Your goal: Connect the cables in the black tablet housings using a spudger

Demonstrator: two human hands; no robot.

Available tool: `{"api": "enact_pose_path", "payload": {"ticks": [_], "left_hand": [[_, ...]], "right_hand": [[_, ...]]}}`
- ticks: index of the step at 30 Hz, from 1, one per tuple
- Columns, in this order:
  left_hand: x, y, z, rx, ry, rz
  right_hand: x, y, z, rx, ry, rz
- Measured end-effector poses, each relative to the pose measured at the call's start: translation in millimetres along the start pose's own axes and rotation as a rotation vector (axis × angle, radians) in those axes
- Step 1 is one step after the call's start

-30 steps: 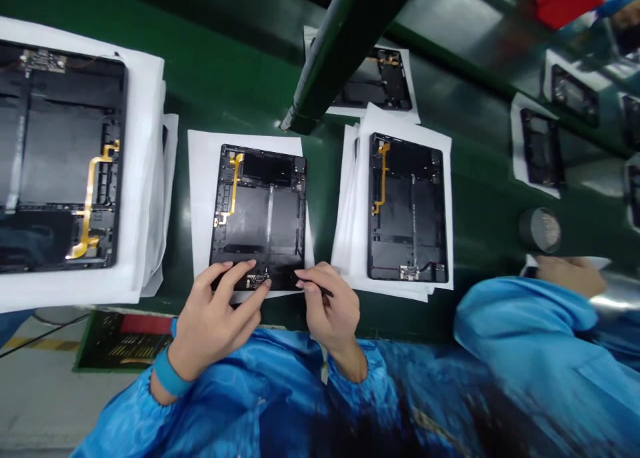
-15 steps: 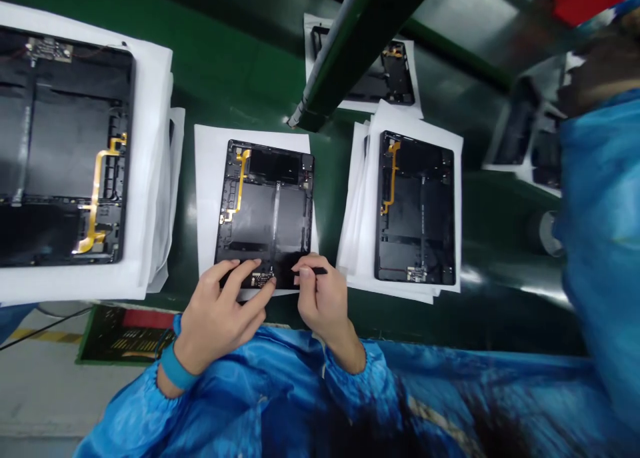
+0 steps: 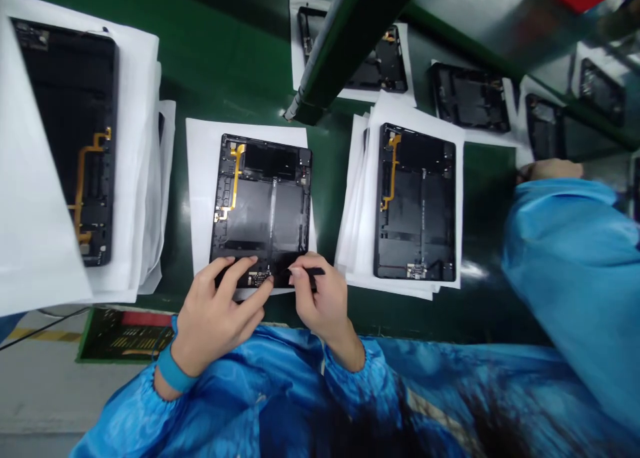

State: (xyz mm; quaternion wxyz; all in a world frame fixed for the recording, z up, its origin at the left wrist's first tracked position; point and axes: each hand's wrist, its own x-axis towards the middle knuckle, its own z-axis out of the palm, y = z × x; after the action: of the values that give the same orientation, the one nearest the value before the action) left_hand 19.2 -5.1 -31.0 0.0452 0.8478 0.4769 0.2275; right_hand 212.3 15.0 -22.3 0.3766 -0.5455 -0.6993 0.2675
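Observation:
An opened black tablet housing [image 3: 263,211] with an orange flex cable lies on a white sheet [image 3: 200,178] on the green belt, right in front of me. My left hand [image 3: 215,318] rests its spread fingers on the housing's near edge, next to a small connector board [image 3: 259,279]. My right hand [image 3: 320,298] is closed in a pinch on a thin black tool [image 3: 310,271], its tip at the housing's near right corner.
Another housing [image 3: 417,205] lies on a paper stack to the right, and a larger one [image 3: 75,138] at the left is partly covered by a white sheet. More housings lie farther back. A co-worker's blue sleeve [image 3: 565,258] reaches in at right. A dark green beam [image 3: 345,45] crosses overhead.
A white sheet now covers part of the left housing. The co-worker's arm has swung down and its hand reaches toward the far right housings. My hands have barely shifted.

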Motion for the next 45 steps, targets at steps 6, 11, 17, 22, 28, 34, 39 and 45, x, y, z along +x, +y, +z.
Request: {"api": "enact_pose_path", "payload": {"ticks": [6,11,17,22,28,34,39,45], "left_hand": [[-0.6,-1.9,1.4,0.007,-0.001,0.020],[-1.0,-0.4,3.0,0.006,-0.022,-0.007],[-0.7,1.5,4.4,0.017,-0.021,-0.004],[-1.7,2.1,6.3,-0.001,-0.029,-0.006],[-3.4,2.0,8.9,0.028,-0.042,0.004],[-4.4,1.8,9.8,0.030,-0.052,0.017],[-4.6,1.9,9.5,0.017,-0.057,-0.004],[-8.2,1.7,11.2,0.026,-0.080,0.002]], "right_hand": [[-2.0,2.6,0.3,0.011,0.011,0.001],[-2.5,3.0,0.1,0.013,0.006,0.001],[-0.9,7.2,0.4,0.038,-0.005,-0.114],[-0.8,14.1,-2.9,0.137,-0.053,-0.167],[-3.5,16.6,-5.9,0.200,-0.058,-0.103],[-5.0,16.0,-3.9,0.203,-0.037,-0.080],[-3.9,15.7,-3.5,0.173,-0.037,-0.099],[-3.1,16.5,-4.0,0.155,-0.041,-0.064]]}}
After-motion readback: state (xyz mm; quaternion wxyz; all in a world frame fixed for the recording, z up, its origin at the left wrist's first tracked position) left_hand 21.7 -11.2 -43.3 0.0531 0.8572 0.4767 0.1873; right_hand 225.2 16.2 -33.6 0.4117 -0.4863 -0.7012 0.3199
